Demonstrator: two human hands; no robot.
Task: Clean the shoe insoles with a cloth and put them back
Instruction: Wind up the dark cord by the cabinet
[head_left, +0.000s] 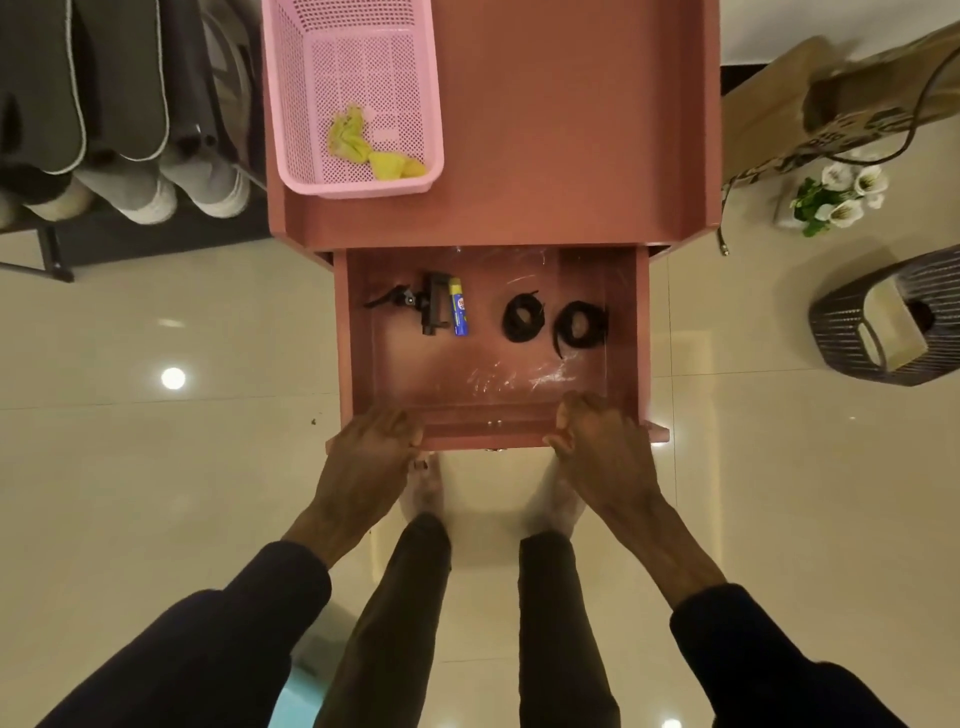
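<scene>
A yellow cloth (363, 148) lies crumpled in a pink perforated basket (291, 104) on top of a reddish cabinet (571, 130). The cabinet's drawer (358, 338) stands pulled out below it. My left hand (369, 457) grips the drawer's front edge on the left, fingers curled over it. My right hand (602, 441) grips the same edge on the right. Inside the drawer lie a black tool (431, 304), a blue and yellow tube (458, 309) and two coiled black laces (550, 319). Shoes (171, 192) sit on a rack at the upper left. No insoles are visible.
A dark woven basket (883, 317) lies on the tiled floor at the right. White artificial flowers (841, 195) and a cardboard box (769, 104) stand at the upper right. My legs and feet are under the drawer.
</scene>
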